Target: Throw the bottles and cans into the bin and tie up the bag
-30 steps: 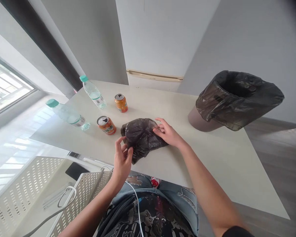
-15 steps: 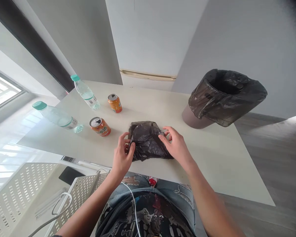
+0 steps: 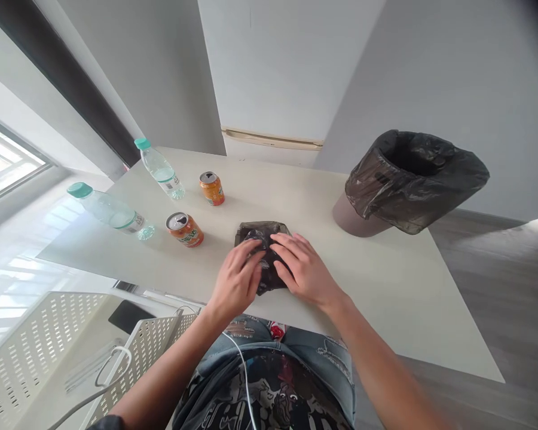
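Note:
A folded black plastic bag (image 3: 263, 234) lies on the white table (image 3: 399, 280) near its front edge. My left hand (image 3: 237, 279) lies flat on the bag's left side, fingers stretched out. My right hand (image 3: 301, 270) presses flat on the bag's right side, fingers spread. Both palms cover most of the bag; only its far edge and a strip between the hands show.
Two orange cans (image 3: 185, 229) (image 3: 212, 187) and two water bottles (image 3: 110, 209) (image 3: 159, 168) stand at the left. A bin lined with a black bag (image 3: 410, 179) stands at the right. White perforated racks (image 3: 40, 334) sit below the table's left side.
Both hands moved from holding the bag's edges to lying flat on top of it. The bag is folded smaller and pressed down.

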`<action>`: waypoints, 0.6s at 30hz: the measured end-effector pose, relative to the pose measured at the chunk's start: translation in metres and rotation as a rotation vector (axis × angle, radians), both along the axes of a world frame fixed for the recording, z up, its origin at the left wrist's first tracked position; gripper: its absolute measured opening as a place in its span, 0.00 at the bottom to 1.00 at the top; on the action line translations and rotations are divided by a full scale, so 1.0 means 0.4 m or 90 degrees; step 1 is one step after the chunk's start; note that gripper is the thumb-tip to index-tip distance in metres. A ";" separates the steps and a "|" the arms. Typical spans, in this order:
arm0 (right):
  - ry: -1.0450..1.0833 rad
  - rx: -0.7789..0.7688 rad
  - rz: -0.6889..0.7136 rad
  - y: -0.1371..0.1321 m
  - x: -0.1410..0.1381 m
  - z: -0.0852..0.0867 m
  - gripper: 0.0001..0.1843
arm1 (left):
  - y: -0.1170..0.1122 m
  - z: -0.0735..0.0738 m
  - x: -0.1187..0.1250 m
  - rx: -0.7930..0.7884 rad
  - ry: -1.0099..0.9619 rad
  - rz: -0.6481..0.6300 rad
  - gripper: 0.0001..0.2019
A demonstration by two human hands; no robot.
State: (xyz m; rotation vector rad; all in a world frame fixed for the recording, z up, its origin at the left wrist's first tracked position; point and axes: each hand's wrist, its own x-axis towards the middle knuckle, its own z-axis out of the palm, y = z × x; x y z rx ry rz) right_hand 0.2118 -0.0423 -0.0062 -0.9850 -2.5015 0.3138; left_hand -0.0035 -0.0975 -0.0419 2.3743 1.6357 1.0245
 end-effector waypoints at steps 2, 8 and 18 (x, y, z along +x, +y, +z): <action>-0.074 -0.019 0.016 0.016 -0.017 -0.034 0.31 | 0.024 -0.017 0.008 -0.058 0.069 -0.084 0.27; -0.168 -0.076 0.002 0.065 -0.024 -0.142 0.35 | 0.057 -0.117 0.016 -0.154 0.196 -0.022 0.35; -0.207 -0.029 -0.033 0.058 -0.025 -0.183 0.34 | 0.056 -0.124 0.026 -0.140 0.267 0.012 0.36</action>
